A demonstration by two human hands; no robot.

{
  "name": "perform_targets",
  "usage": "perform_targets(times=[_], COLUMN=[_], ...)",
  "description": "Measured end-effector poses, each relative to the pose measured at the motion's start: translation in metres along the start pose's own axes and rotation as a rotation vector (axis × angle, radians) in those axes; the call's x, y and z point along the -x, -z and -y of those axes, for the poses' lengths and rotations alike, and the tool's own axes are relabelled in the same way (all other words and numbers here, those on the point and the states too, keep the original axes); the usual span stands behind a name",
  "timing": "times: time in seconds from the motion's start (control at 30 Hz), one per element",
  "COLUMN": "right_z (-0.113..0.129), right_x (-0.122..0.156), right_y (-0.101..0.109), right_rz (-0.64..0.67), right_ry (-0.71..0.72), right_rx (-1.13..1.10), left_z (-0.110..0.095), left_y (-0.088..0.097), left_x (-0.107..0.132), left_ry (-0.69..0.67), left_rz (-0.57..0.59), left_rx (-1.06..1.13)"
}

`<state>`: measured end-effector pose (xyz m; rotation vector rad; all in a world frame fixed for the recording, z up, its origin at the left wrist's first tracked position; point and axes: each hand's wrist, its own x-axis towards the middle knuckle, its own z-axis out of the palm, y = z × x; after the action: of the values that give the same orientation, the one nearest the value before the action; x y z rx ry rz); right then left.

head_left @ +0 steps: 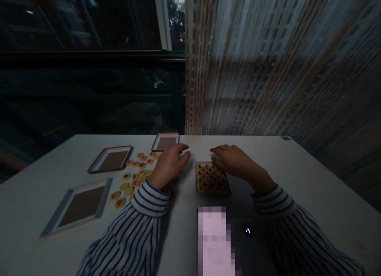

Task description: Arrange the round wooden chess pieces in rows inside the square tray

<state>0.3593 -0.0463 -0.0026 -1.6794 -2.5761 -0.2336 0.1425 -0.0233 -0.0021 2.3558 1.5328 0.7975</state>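
Note:
A square wooden block of round game discs [212, 178], packed in a tight grid, lies on the white table [312, 188] in front of me. My right hand [233, 160] rests on its far right corner, fingers curled over the edge and pointing left. My left hand [170, 164] lies palm down just left of the block, fingers stretched toward the far side, not touching it. Left of that hand, several loose pale discs [135, 174] with red or dark marks are scattered on the table.
Three shallow trays lie on the left: a white-rimmed one [79, 206] nearest, a dark-rimmed one [110, 159] beyond, a small one [165, 142] at the far edge. A dark device with a small light [247, 230] sits near me. A curtain [268, 61] hangs behind the table.

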Motion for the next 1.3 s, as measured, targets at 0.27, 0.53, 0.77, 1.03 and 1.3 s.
perform_targets(times=[0.27, 0.53, 0.77, 1.03, 1.3], right_z=[0.008, 0.013, 0.016, 0.022, 0.038], right_x=[0.001, 0.001, -0.001, -0.002, -0.006], right_y=[0.006, 0.009, 0.013, 0.011, 0.009], right_rz=[-0.033, -0.059, -0.088, -0.115, -0.137], right_ry=[-0.028, -0.059, -0.131, -0.132, -0.059], right_rx=[0.001, -0.002, -0.038, -0.069, -0.096], left_z=[0.004, 0.022, 0.072, 0.111, 0.133], left_y=[0.023, 0.037, 0.047, 0.046, 0.052], left_x=[0.005, 0.030, 0.047, 0.062, 0.072], left_ry=[0.014, 0.104, 0.212, 0.326, 0.369], left_rz=[-0.107, -0.177, -0.231, -0.279, -0.304], left_rx=[0.062, 0.007, 0.038, 0.090, 0.024])
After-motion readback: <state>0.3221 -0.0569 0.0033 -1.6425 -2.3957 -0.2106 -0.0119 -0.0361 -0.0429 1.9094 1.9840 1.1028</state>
